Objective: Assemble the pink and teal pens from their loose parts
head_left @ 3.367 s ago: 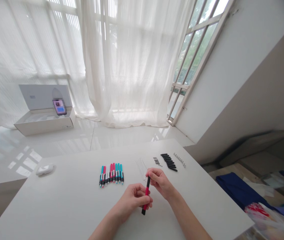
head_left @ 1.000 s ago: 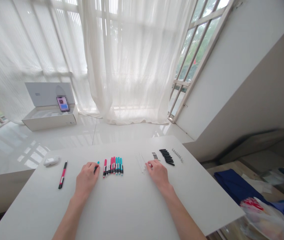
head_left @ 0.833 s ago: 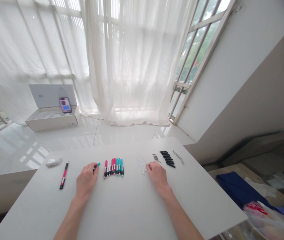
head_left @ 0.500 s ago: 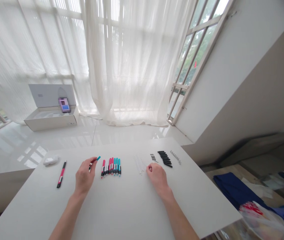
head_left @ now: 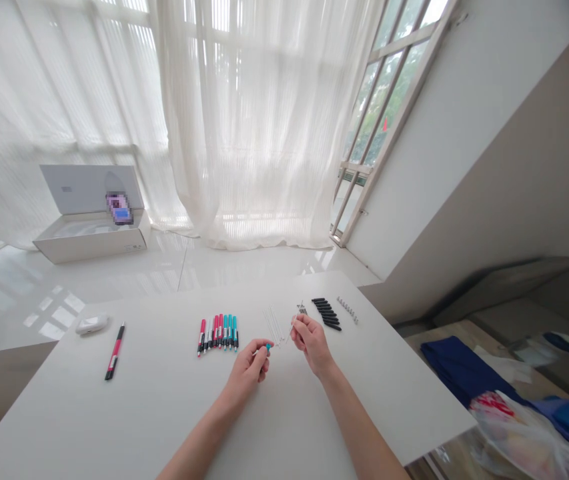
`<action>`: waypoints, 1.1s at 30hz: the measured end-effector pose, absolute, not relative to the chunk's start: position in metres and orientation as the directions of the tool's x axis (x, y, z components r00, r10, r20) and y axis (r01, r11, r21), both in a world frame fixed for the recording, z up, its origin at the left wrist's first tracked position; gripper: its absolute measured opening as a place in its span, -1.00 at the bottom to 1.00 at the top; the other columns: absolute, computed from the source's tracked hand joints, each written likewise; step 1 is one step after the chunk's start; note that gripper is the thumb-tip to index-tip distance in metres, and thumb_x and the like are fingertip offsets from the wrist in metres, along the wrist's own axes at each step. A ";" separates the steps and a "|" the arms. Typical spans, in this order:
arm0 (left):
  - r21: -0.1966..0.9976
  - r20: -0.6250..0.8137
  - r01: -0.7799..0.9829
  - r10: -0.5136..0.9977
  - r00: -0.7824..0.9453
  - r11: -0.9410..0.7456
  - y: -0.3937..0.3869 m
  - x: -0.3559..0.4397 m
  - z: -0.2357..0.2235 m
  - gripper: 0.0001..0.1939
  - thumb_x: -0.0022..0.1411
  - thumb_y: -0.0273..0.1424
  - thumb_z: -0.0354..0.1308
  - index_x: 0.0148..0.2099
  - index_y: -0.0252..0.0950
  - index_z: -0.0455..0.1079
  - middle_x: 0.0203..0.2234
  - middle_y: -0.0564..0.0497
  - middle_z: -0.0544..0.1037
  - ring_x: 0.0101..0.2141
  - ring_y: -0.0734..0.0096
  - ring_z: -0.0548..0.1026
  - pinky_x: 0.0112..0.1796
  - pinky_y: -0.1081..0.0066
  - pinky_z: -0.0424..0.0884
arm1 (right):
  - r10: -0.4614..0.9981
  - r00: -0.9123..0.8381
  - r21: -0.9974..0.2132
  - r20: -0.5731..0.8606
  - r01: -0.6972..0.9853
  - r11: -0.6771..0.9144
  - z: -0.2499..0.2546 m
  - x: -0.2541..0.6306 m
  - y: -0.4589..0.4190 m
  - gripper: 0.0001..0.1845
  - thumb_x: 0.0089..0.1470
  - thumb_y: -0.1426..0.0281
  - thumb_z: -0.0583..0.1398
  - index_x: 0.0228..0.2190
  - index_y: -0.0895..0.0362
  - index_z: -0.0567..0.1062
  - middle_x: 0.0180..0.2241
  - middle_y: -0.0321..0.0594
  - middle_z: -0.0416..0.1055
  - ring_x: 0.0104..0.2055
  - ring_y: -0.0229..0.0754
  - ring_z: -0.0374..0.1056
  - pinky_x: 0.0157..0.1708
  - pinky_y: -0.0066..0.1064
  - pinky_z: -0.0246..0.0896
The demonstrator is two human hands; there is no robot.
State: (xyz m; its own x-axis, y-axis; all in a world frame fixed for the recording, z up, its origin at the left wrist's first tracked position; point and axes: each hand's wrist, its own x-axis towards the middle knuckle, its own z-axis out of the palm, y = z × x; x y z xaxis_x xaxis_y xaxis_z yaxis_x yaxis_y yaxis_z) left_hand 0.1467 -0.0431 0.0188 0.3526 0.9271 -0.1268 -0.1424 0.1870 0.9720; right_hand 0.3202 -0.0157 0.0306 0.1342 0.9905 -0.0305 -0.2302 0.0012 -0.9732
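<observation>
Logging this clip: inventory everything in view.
Thin rods: several, pale, table centre
Pen row: about eight, pink, white, teal, left of rods
Loose pen: one, pink and black, left
Case: one, white, far left
Metal bits: uncountable, grey, right of rods
Tubes: several, black, right of bits
Small parts: several, grey, right of tubes
Table: one, white, foreground
Box: one, white, ledge's left
Pixelated item: one, purple, in box
Curtain: count unclear, white, background
Window: one, pale, right
Cloth: one, blue, lower right
Bag: one, clear, lower right
Left hand: one, near rods, holding teal-tipped piece
Right hand: one, near bits, pinching rod
</observation>
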 end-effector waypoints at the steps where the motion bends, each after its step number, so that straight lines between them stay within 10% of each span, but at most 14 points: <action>1: 0.964 -0.148 -0.157 0.921 0.360 0.216 -0.043 0.145 0.020 -0.51 0.15 -0.03 0.08 -0.05 -0.30 0.33 -0.53 0.12 0.25 -0.56 0.59 0.17 -0.58 0.56 0.07 | 0.992 0.126 -0.968 -0.022 -0.250 0.011 0.031 0.320 -0.016 -0.74 -0.07 0.22 0.22 -0.51 0.13 0.31 -0.70 -0.40 0.30 -0.75 -0.47 -0.11 -0.74 -0.55 -0.29; 16: 0.954 -0.189 -0.122 0.866 0.464 0.273 -0.037 0.139 0.029 -0.61 0.14 -0.05 0.12 -0.23 -0.29 0.34 -0.48 0.10 0.34 -0.61 0.65 0.16 -0.60 0.57 0.04 | 0.978 -0.206 -1.000 0.010 0.012 0.013 0.033 0.302 -0.024 -0.80 -0.07 0.27 0.26 -0.51 0.16 0.45 -0.64 -0.36 0.33 -0.56 -0.33 0.23 -0.56 -0.50 0.07; 33: 0.975 -0.185 -0.021 0.868 0.460 0.219 -0.040 0.137 0.032 -0.68 0.16 -0.13 0.09 -0.26 -0.31 0.34 -0.52 0.09 0.35 -0.60 0.63 0.19 -0.62 0.59 0.05 | 0.985 -0.167 -0.990 -0.046 -0.121 -0.066 0.032 0.314 -0.022 -0.74 -0.16 0.22 0.33 -0.52 0.17 0.51 -0.64 -0.36 0.33 -0.63 -0.41 0.00 -0.64 -0.49 -0.16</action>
